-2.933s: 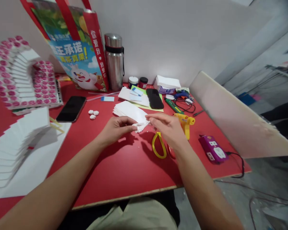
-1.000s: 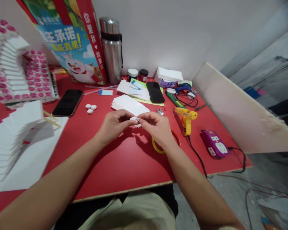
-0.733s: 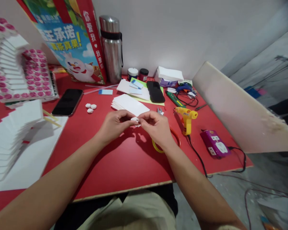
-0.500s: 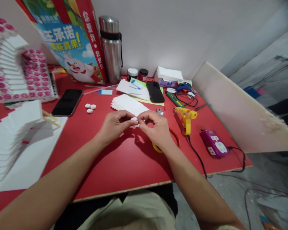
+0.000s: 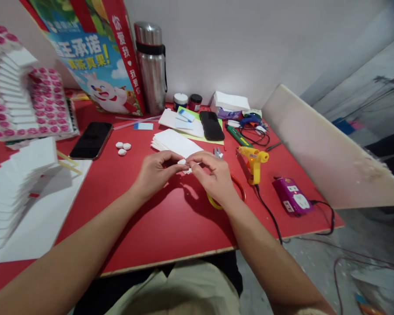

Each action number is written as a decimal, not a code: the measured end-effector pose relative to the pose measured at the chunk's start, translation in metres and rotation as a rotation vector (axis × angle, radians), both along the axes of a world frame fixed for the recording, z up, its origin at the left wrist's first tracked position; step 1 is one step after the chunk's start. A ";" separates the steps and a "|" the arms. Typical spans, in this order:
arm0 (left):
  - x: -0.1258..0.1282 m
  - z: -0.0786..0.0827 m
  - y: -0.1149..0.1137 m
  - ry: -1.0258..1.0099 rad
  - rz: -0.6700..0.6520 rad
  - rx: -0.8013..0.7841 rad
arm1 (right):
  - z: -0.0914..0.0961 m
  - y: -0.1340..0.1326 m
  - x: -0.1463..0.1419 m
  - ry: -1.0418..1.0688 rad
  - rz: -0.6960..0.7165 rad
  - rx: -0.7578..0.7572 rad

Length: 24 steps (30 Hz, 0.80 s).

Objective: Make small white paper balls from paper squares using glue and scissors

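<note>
A small white piece (image 5: 181, 162), which looks like rolled or folded paper, is pinched between the thumb and fingers of my left hand (image 5: 159, 173). My right hand (image 5: 212, 175) pinches at the same piece from the other side, fingertips almost touching the left ones. Just beyond both hands lies a stack of white paper strips (image 5: 177, 142). Three small white rounded pieces (image 5: 122, 152) sit in a cluster to the left. Under my right wrist are scissors (image 5: 239, 187) with a red and yellow handle, partly hidden.
A yellow glue gun (image 5: 254, 162), its cord, and a purple power socket box (image 5: 292, 197) are on the right. Left are a phone (image 5: 91, 140) and a fanned white paper structure (image 5: 19, 188). A steel flask (image 5: 151, 70) and a second phone (image 5: 212, 125) stand behind.
My fingers have shifted slightly around the small white piece, the right fingertips turning a little at it. Everything else on the table stays in place.
</note>
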<state>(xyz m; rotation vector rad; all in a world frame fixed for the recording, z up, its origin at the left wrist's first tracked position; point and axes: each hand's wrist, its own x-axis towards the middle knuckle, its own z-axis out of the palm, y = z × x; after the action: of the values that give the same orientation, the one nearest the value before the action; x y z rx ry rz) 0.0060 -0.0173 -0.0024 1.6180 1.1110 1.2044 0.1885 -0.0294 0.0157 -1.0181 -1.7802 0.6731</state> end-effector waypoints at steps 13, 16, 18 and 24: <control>-0.002 0.000 0.002 0.052 -0.031 0.146 | 0.003 -0.001 0.002 0.042 0.026 -0.073; -0.002 0.002 0.000 0.074 -0.021 0.147 | 0.003 -0.001 0.003 0.041 0.028 -0.051; -0.002 0.002 0.000 0.090 -0.015 0.143 | 0.004 -0.001 0.003 0.033 0.025 -0.037; -0.001 -0.003 0.000 0.102 0.040 0.124 | 0.004 -0.003 0.002 0.026 0.027 -0.026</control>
<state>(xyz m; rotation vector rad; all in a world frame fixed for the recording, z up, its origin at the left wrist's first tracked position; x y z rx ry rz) 0.0049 -0.0168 -0.0051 1.7755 1.1562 1.2496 0.1906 -0.0319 0.0197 -1.0005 -1.7693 0.7247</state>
